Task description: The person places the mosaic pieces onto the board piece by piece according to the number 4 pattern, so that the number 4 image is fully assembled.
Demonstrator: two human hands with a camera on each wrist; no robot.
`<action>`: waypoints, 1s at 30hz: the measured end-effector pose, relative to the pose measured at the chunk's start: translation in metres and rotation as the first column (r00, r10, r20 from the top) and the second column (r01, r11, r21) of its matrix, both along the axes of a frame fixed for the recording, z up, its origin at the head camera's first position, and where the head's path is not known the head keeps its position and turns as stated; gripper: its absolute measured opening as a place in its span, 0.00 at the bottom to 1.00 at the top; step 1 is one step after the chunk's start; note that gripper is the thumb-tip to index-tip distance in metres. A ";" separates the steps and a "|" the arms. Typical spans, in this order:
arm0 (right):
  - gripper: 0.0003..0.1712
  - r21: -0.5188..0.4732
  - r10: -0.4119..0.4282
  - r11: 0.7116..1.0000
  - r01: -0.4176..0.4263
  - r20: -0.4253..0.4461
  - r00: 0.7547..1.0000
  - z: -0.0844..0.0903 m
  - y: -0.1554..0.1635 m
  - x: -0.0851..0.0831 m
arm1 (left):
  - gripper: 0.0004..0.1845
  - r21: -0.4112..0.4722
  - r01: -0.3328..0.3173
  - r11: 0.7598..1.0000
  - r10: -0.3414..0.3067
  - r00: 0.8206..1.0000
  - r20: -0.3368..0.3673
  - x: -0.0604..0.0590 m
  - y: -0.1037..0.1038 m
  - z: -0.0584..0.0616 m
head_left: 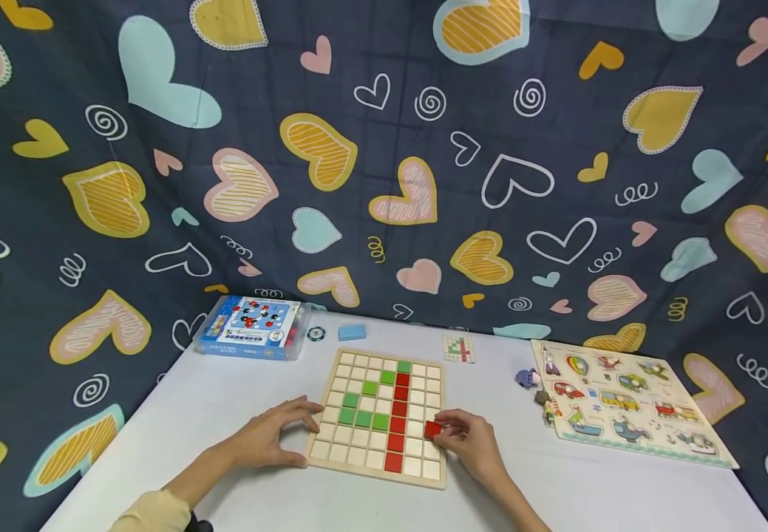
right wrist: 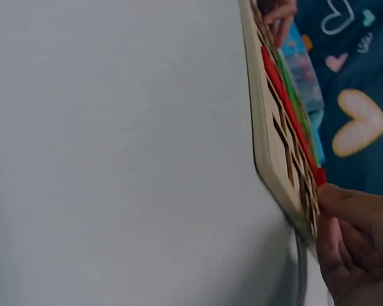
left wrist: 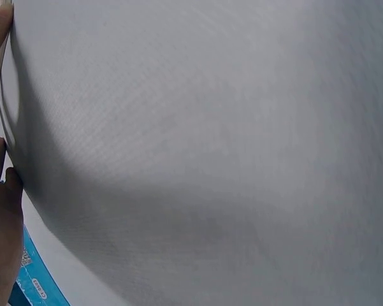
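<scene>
A wooden grid board (head_left: 375,482) lies on the white table, its cells filled with cream, green and red square tiles. The red tiles (head_left: 398,407) run down one column, and the green tiles (head_left: 363,419) make a slanted line and a short row left of it. My right hand (head_left: 470,442) pinches a red tile (head_left: 432,429) between thumb and fingers over the board's right-hand columns. At the left edge of the board rests my left hand (head_left: 267,434), thumb and fingers spread along the frame. In the left wrist view only part of this hand (left wrist: 5,223) shows.
Behind the board lies a small pattern card (head_left: 458,347). A blue eraser-like block (head_left: 352,332), a round chip (head_left: 316,334) and a clear-and-blue box (head_left: 250,326) stand at back left. To the right are a picture puzzle board (head_left: 630,403) and small figures (head_left: 526,378). A heart-print cloth (head_left: 384,244) hangs behind.
</scene>
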State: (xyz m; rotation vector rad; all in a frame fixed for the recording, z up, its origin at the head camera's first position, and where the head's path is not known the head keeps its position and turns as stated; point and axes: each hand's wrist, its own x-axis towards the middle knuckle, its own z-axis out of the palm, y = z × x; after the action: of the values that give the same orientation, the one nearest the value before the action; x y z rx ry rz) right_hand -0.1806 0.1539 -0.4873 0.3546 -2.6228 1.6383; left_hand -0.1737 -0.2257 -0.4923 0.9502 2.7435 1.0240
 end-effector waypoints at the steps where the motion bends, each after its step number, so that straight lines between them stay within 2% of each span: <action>1: 0.17 0.031 0.019 0.999 -0.019 -0.022 1.000 0.000 -0.003 -0.002 | 0.22 -0.001 0.000 1.000 0.000 1.000 0.001 0.000 0.000 0.000; 6: 0.16 0.141 0.094 0.987 -0.081 -0.092 0.991 0.001 -0.014 -0.007 | 0.22 -0.008 0.000 1.000 0.000 1.000 0.008 0.001 0.001 0.000; 12: 0.16 0.175 0.154 0.975 -0.134 -0.104 0.983 0.006 -0.023 -0.008 | 0.22 -0.009 -0.008 1.000 0.008 1.000 0.011 0.003 0.002 0.002; 17: 0.17 0.156 0.153 0.978 -0.141 -0.068 0.986 0.009 -0.022 -0.006 | 0.22 -0.019 -0.006 1.000 0.007 1.000 0.024 0.002 0.002 0.003; 22: 0.18 0.072 0.132 0.989 -0.130 -0.029 0.991 0.009 -0.015 -0.006 | 0.22 -0.014 0.006 1.000 -0.005 0.999 0.032 0.001 0.003 0.003; 25: 0.19 0.035 0.091 0.995 -0.090 -0.020 0.996 0.008 -0.010 -0.005 | 0.23 0.000 0.003 1.000 -0.003 0.999 0.043 0.002 0.003 0.002; 27: 0.21 0.053 0.042 0.998 -0.039 -0.058 0.997 0.008 -0.004 -0.003 | 0.28 -0.001 -0.036 0.999 0.036 0.999 0.037 0.003 0.004 0.003; 29: 0.25 0.162 -0.016 0.986 0.041 -0.150 0.989 0.007 0.004 -0.001 | 0.34 -0.024 -0.092 0.995 0.091 0.995 -0.027 0.003 0.005 0.003; 30: 0.28 0.241 -0.041 0.966 0.092 -0.210 0.977 0.007 0.009 0.000 | 0.37 -0.046 -0.133 0.990 0.128 0.988 -0.081 0.004 0.006 0.003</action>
State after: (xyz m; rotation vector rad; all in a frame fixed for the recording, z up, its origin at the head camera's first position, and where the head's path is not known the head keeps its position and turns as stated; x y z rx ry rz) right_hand -0.1806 0.1625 -0.4800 0.4115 -2.6524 1.1832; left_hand -0.1702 -0.2196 -0.4895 0.8303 2.9157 0.9476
